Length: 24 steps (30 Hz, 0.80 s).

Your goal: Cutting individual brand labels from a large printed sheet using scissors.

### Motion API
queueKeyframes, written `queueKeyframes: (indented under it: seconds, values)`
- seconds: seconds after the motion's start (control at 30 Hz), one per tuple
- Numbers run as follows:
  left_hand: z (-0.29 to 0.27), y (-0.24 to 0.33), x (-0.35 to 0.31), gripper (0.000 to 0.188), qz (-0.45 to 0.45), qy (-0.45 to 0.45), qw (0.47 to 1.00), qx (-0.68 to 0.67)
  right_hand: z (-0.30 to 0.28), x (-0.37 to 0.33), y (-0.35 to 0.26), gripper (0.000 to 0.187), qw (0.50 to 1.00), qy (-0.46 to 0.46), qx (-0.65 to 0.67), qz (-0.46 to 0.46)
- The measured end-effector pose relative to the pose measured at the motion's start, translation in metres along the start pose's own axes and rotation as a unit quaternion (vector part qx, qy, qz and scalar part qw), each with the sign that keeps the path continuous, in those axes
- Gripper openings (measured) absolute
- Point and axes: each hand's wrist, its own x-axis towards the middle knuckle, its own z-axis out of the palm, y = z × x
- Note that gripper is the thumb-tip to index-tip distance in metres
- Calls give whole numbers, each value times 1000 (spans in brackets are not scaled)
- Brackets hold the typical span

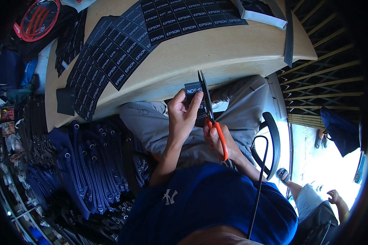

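My left hand point(181, 118) pinches a small black printed strip point(190, 98) between thumb and fingers, above my lap. Its lower part hangs down behind the hand. In my right hand point(229, 143) is a pair of scissors point(221, 138) with orange handles, its dark blades pointing up and away from me. The blades are slightly apart and run along the strip's right edge; I cannot tell whether they touch it. Beyond both hands, large black sheets point(110, 51) printed with a repeated light pattern lie overlapping on the wooden table point(229, 47).
A white-edged box point(261, 14) and a dark strip point(289, 38) lie at the table's right. Navy straps with metal rings point(94, 163) hang at my left. A folding metal gate point(323, 73) stands right. Another person's leg and hand point(334, 197) show at lower right.
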Motion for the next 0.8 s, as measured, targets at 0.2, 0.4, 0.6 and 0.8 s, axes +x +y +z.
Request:
queueKeyframes:
  seconds: [0.2, 0.4, 0.6, 0.8]
  values:
    - [-1, -3, 1, 14, 0, -3, 1000, 4, 0, 0, 2, 51, 1000, 13, -5, 21]
    - [2, 3, 0, 15, -7, -1, 1000, -17, 1, 0, 3, 53, 997, 32, 6, 73]
    - [-1, 5, -3, 13, -31, -24, 999, -31, -1, 3, 1, 53, 998, 49, 38, 23]
    - [-11, 15, -1, 14, -60, -87, 994, -36, -7, 2, 1, 53, 991, 30, 126, 31]
